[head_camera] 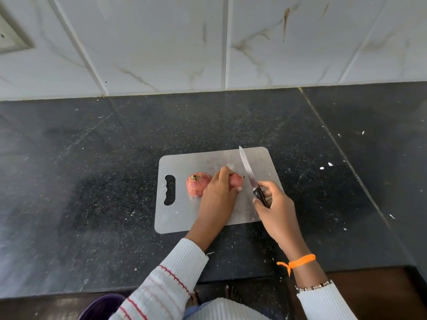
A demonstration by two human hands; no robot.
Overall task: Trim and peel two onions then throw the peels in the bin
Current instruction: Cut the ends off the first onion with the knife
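Onions (198,184) look firm, round and papery-slick, so my left hand (218,192) curls over one on the board (184,218) while my right hand (276,209) grips the knife (247,169).

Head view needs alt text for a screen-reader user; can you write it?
On a cutting board, the left hand holds one onion while the right hand holds a knife beside its tip. Another unpeeled onion lies left of it.

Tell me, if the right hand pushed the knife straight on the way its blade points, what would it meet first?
Probably nothing on the board: the knife in the right hand points past the held onion, toward bare counter, then the tiled wall.
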